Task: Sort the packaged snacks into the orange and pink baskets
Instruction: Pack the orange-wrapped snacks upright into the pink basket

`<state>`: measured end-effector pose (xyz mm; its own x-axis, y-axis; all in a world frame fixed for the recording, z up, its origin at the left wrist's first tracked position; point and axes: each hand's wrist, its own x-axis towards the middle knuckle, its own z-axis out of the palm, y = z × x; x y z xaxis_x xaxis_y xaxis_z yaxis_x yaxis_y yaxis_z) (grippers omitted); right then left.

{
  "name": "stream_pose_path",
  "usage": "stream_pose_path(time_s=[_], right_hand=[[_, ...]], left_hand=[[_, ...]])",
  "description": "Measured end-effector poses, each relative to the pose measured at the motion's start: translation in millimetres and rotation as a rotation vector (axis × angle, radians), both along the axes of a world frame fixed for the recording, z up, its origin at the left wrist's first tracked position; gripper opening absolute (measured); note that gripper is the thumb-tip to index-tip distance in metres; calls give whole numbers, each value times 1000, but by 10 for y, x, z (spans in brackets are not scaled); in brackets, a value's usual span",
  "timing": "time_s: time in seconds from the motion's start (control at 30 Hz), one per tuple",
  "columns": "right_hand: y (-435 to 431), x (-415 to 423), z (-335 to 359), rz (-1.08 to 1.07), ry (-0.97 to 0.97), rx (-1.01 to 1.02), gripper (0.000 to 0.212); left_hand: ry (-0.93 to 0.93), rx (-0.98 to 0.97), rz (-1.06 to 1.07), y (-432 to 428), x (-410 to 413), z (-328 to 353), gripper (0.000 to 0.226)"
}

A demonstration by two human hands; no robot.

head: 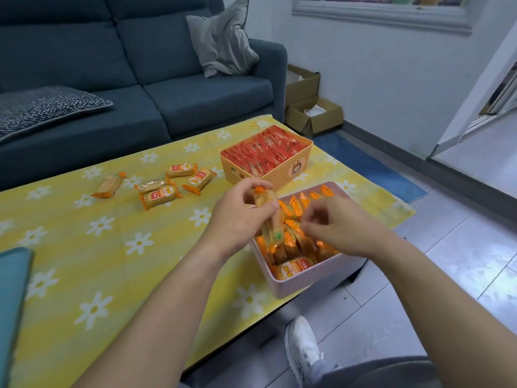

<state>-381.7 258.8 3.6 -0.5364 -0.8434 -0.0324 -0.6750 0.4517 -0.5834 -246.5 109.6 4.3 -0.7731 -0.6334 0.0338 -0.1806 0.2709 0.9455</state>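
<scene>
Left hand (pixel 237 217) curled around one orange-wrapped snack packet (pixel 270 222), held upright over the near-left part of the pink basket (pixel 307 278). Right hand (pixel 335 225) is over the packed rows there, fingers curled; blurred, can't tell if it's pinching anything. Orange basket (pixel 282 175) behind, full of red packets. Five loose packets (pixel 161 194) lie on the tablecloth (pixel 84 247).

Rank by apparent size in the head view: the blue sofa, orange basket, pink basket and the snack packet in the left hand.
1. blue sofa
2. pink basket and orange basket: the pink looks larger but sits nearer, so unranked
3. snack packet in the left hand
</scene>
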Motion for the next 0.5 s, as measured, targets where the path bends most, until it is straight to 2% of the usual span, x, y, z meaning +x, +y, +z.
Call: stream_pose_path(time_s=[0.1, 0.23, 0.33, 0.5], right_hand=[[-87, 138, -192, 164, 168, 411, 20], [-248, 253, -313, 152, 302, 715, 19], [-336, 237, -329, 144, 215, 834, 15], [-408, 231, -353, 113, 61, 845, 24]], left_hand=[[-34, 28, -5, 1, 19, 51, 27], [-67, 80, 2, -1, 24, 61, 24], [-75, 125, -16, -20, 49, 69, 28], [-83, 137, -16, -37, 70, 62, 29]])
